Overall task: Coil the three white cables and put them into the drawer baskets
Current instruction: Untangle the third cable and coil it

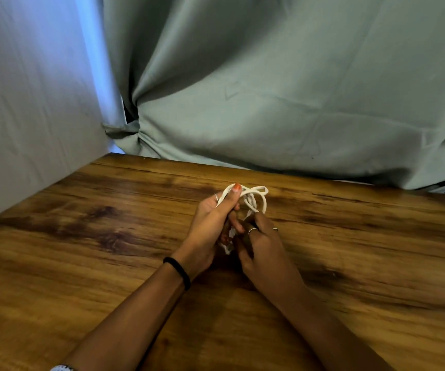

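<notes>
One white cable (256,196) is bunched into loops above the middle of the wooden table (82,250). My left hand (213,223) grips the coil, its thumb pressed over the top loops. My right hand (261,242) holds the lower part of the same cable from the right, fingers curled round it. A short white end of the cable shows between the two palms. Only this one cable is in view; no drawer or basket can be seen.
A grey-green curtain (283,89) hangs along the table's far edge. A pale fabric wall (28,103) closes the left side. Bare wood surrounds the hands on all sides.
</notes>
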